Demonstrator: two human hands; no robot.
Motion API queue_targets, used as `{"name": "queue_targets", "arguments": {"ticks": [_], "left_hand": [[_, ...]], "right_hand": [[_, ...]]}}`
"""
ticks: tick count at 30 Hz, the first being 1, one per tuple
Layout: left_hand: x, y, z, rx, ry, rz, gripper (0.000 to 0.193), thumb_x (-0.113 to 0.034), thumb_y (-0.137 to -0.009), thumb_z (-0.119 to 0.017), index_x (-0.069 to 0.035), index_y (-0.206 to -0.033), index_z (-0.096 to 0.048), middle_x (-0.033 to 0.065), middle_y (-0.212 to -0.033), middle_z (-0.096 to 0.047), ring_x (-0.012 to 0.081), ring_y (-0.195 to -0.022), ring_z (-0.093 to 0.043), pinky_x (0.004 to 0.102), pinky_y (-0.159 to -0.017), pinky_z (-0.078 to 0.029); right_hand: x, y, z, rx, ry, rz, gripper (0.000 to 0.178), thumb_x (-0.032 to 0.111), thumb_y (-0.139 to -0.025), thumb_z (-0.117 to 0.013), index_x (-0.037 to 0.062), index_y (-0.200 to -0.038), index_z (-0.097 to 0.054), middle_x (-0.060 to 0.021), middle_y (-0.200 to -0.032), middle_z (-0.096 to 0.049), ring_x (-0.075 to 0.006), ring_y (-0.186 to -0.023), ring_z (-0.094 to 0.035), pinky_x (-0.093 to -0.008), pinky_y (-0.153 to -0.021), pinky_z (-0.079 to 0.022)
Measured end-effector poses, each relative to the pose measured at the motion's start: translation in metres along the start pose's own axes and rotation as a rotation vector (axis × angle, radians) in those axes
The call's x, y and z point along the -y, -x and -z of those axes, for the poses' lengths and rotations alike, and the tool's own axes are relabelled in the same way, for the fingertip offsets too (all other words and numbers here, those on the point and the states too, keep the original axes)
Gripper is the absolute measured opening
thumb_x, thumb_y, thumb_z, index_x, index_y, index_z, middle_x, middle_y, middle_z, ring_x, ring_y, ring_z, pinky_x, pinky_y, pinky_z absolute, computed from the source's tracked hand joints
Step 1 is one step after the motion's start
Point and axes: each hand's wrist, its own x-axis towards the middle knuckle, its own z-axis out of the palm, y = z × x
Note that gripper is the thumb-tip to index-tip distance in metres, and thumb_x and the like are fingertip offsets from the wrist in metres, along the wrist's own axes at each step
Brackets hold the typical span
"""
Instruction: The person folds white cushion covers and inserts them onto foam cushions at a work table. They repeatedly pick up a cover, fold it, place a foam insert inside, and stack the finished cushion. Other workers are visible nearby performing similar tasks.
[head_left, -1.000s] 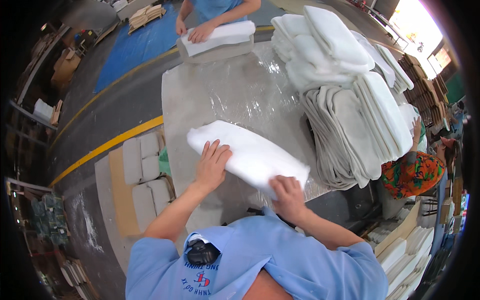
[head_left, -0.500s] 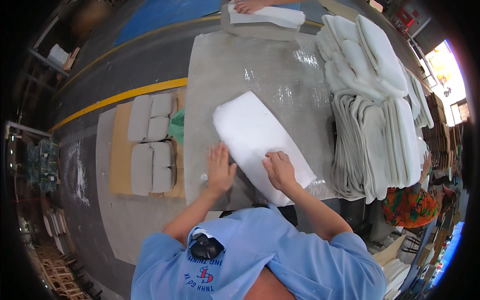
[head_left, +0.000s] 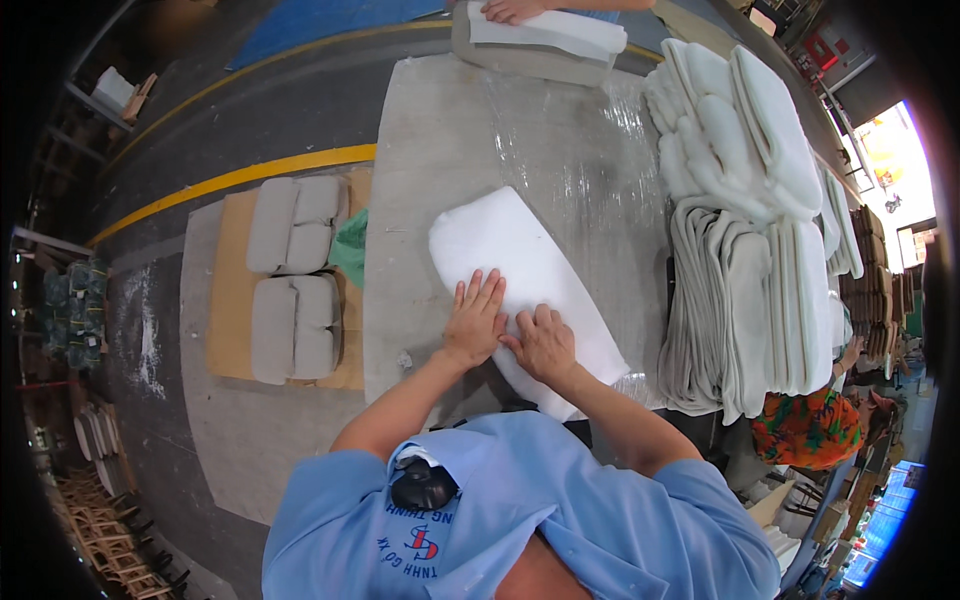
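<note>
A long white padded piece [head_left: 520,245], soft and rounded at its far end, lies slantwise on the worktable in front of me. My left hand [head_left: 477,322] rests on its left edge, fingers spread and pointing away from me. Close beside it, my right hand [head_left: 545,348] presses on the padding's near half with bent fingers apart, its thumb reaching toward the left hand. Whether anything lies inside the padding is hidden.
The worktable [head_left: 430,130] has a grey, plastic-covered top. At right stand stacked white padding [head_left: 795,300] and grey covers [head_left: 700,300]. Grey cushions [head_left: 290,325] lie on cardboard at left, near a green cloth [head_left: 350,248]. Across the table, another person's hand [head_left: 515,10] touches a white-topped cushion.
My left hand has moved right and up from beside the padding onto its edge. My right hand has shifted slightly, and its fingers are more spread. Both hands are now close together.
</note>
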Motion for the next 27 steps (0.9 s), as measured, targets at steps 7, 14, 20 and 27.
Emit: {"name": "queue_targets", "arguments": {"ticks": [7, 14, 20, 27], "left_hand": [[-0.001, 0.008, 0.02, 0.0, 0.152, 0.063, 0.071, -0.035, -0.104, -0.055, -0.001, -0.164, -0.037, 0.0191, -0.174, -0.03, 0.0422, -0.161, -0.025, 0.0595, -0.13, -0.018], [-0.04, 0.03, 0.005, 0.042, 0.005, 0.098, 0.099, -0.057, -0.096, -0.065, 0.001, -0.167, -0.028, 0.021, -0.176, -0.023, 0.0416, -0.163, -0.02, 0.0589, -0.131, -0.013], [-0.043, 0.025, 0.01, 0.141, -0.016, 0.092, 0.104, -0.061, -0.096, -0.063, 0.002, -0.168, -0.022, 0.0221, -0.177, -0.017, 0.0413, -0.165, -0.013, 0.0584, -0.132, -0.009], [-0.048, 0.023, 0.01, 0.191, -0.05, 0.125, 0.104, -0.061, -0.097, -0.063, 0.002, -0.168, -0.022, 0.0225, -0.178, -0.015, 0.0415, -0.165, -0.011, 0.0581, -0.132, -0.008]], "right_hand": [[-0.021, -0.01, -0.004, -0.006, -0.061, 0.057, 0.024, 0.034, -0.1, -0.068, 0.0111, -0.094, -0.062, -0.0123, -0.094, -0.061, -0.035, -0.081, -0.07, -0.049, -0.067, -0.057], [-0.031, -0.024, -0.019, -0.105, -0.108, -0.087, 0.029, 0.031, -0.106, -0.06, 0.0067, -0.09, -0.059, -0.0177, -0.084, -0.064, -0.0421, -0.073, -0.068, -0.0543, -0.064, -0.054], [-0.068, -0.042, -0.003, -0.257, -0.507, -0.563, 0.041, 0.035, -0.109, -0.058, 0.0025, -0.084, -0.061, -0.0241, -0.079, -0.068, -0.0441, -0.074, -0.068, -0.0524, -0.067, -0.052], [-0.068, 0.029, 0.025, 0.092, -0.067, -0.181, 0.035, 0.043, -0.105, -0.063, 0.0087, -0.11, -0.063, -0.0191, -0.093, -0.071, -0.04, -0.088, -0.073, -0.05, -0.075, -0.056]]}}
